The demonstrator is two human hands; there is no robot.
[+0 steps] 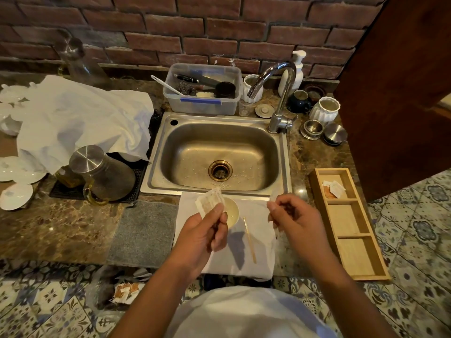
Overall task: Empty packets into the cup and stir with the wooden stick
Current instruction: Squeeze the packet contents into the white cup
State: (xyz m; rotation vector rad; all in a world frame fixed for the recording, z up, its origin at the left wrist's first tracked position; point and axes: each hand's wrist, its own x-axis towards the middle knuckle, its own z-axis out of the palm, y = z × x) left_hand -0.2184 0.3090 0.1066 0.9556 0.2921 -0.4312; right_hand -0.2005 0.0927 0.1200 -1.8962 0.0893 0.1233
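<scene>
packet point(210, 200) sits pinched between the left hand's point(202, 236) thumb and fingers, just above the cup point(231, 212). wooden stick point(250, 240) lies between both hands; the right hand point(296, 219) pinches a torn scrap. sink point(219, 154) lies beyond.

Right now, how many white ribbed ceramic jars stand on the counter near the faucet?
2: one white ribbed ceramic jar behind the sink, left of the chrome faucet, beside the clear plastic tub; the other right of the faucet. More may be hidden.
</scene>
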